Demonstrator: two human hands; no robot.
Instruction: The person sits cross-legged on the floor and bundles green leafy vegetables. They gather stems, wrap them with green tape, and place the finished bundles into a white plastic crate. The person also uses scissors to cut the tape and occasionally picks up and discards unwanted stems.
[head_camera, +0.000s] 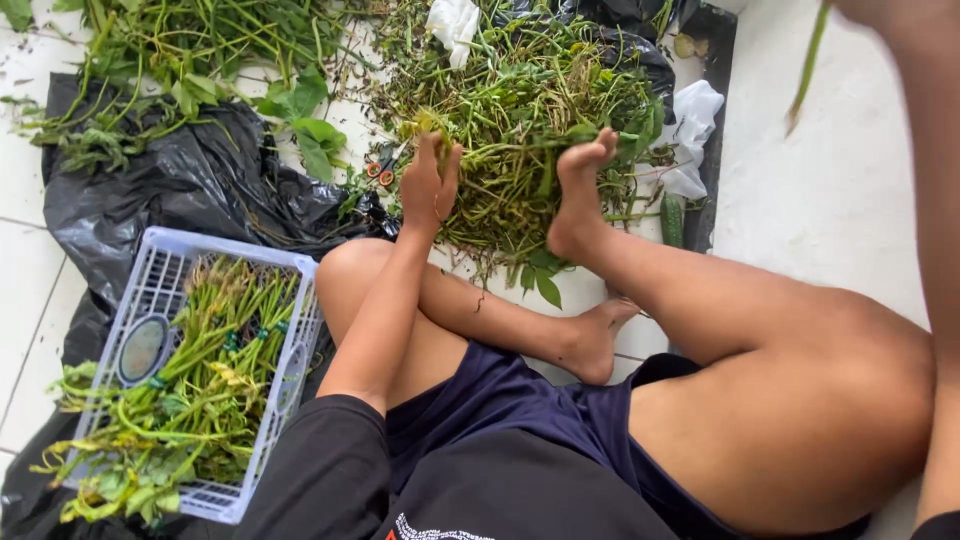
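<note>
Seated on a tiled floor, a person sorts leafy green stems.

At upper centre, the left hand (430, 185) pinches a few stalks from the loose heap of greens (520, 110); the right hand is out of frame, with only its forearm and a dangling green stem (806, 70) at the right edge, grip impossible to tell. Banded bunches fill a white plastic basket (165, 262) at lower left, on black plastic sheeting (190, 180).

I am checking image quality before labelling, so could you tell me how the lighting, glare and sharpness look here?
Head view: soft, even daylight with faint shadows; mild glare on the black plastic sheet; the left hand and basket are sharp; the right arm at the frame edge is close and blurred.
</note>
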